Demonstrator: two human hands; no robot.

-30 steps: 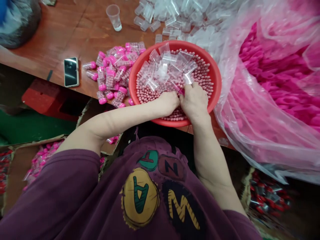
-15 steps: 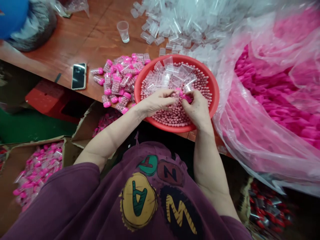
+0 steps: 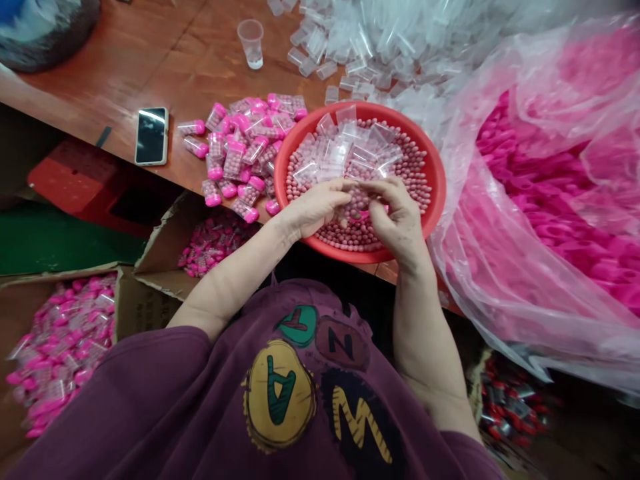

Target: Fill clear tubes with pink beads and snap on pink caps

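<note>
Over a red plastic basin (image 3: 440, 180), my left hand (image 3: 320, 205) grips a small clear plastic tube (image 3: 357, 200) holding pink beads. My right hand (image 3: 403, 220) meets it from the other side, its fingers curled at the tube's end. A bright pink cap (image 3: 368, 215) shows in part beside the right thumb; whether it sits on the tube I cannot tell. Loose pink beads (image 3: 350, 239) fill the basin under both hands. Several clear tubes (image 3: 337, 150) lie on top of the beads toward the far side.
Left of the basin, capped bead-filled tubes (image 3: 237, 150) lie heaped beside a phone (image 3: 151, 137). A clear cup (image 3: 251, 47) stands behind. Loose clear tubes (image 3: 370, 40) pile at the back. A plastic bag (image 3: 565, 193) of pink pieces sits right. Boxes (image 3: 125, 307) with filled tubes stand below.
My right fingers have moved over the bead-filled tube, and the pink piece in them is now mostly covered. The whole view has shifted slightly.
</note>
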